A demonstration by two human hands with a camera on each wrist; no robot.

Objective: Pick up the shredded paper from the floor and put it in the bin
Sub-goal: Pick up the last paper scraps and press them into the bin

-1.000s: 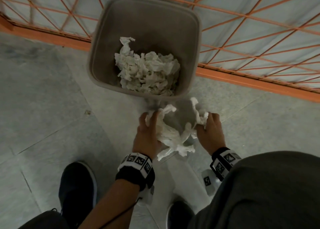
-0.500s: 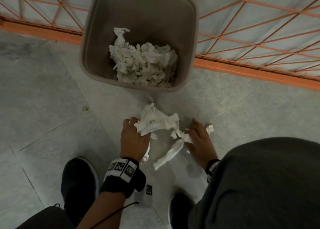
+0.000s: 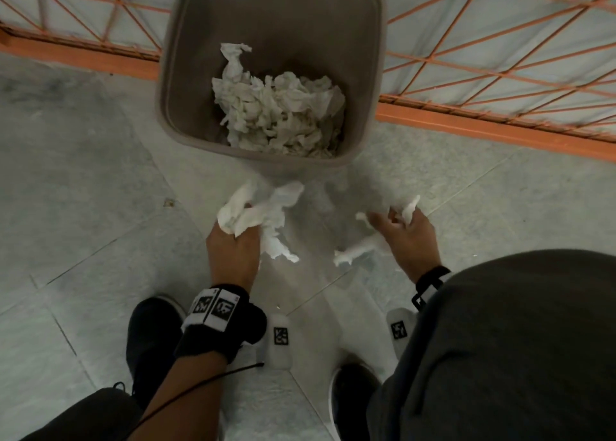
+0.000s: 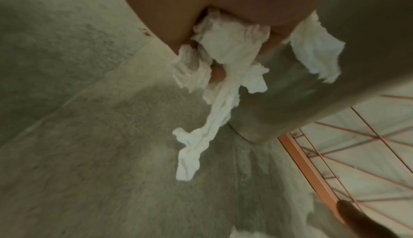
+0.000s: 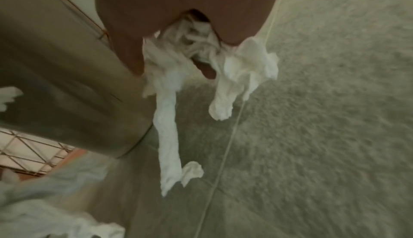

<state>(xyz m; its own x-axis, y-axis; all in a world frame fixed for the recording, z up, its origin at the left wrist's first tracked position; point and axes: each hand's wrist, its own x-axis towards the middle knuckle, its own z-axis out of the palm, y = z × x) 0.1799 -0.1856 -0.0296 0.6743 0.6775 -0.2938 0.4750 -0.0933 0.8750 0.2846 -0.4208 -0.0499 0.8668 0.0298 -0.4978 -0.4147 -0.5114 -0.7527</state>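
Note:
A grey bin stands by the orange fence, with a heap of white shredded paper inside it. Just in front of the bin my left hand grips a bunch of white paper strips; in the left wrist view these strips hang from my curled fingers above the floor beside the bin wall. My right hand holds a smaller bunch of strips, which dangle from its fingers in the right wrist view, the strips hanging next to the bin.
An orange wire fence with an orange base bar runs behind the bin. The floor is grey tile. My two dark shoes and a grey-trousered knee are close below my hands.
The one tangle held between both hands has parted. Each hand now carries its own bunch, and the hands have moved apart and slightly toward the bin.

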